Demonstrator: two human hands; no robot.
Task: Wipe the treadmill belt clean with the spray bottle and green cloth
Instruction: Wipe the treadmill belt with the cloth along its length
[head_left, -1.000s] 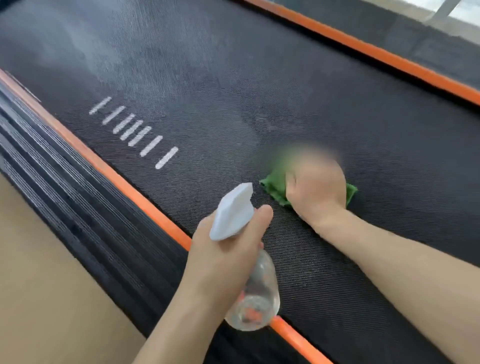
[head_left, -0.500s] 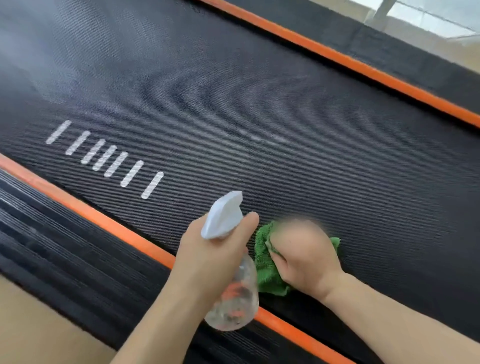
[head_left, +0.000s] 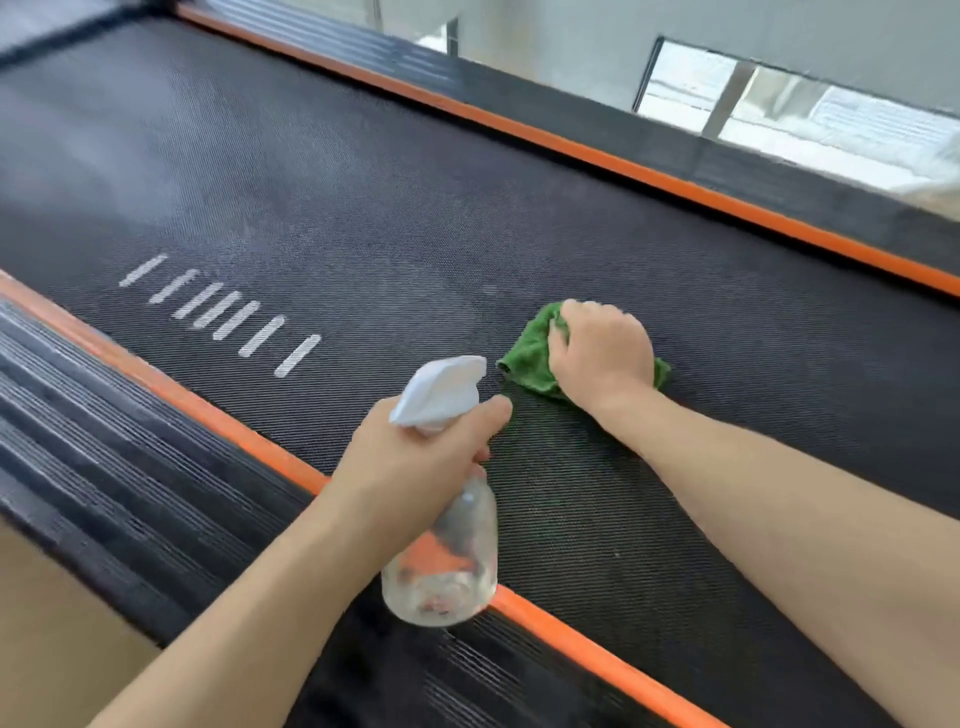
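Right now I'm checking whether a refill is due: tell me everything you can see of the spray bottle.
The spray bottle has a clear, rounded plastic-looking body and a white trigger head. It looks nearly empty; the orange edge strip shows through it. The left hand grips its neck, thumb lying beside the head. It is held tilted in the air, nozzle pointing up-right toward the belt, above the treadmill's near edge, touching nothing else.
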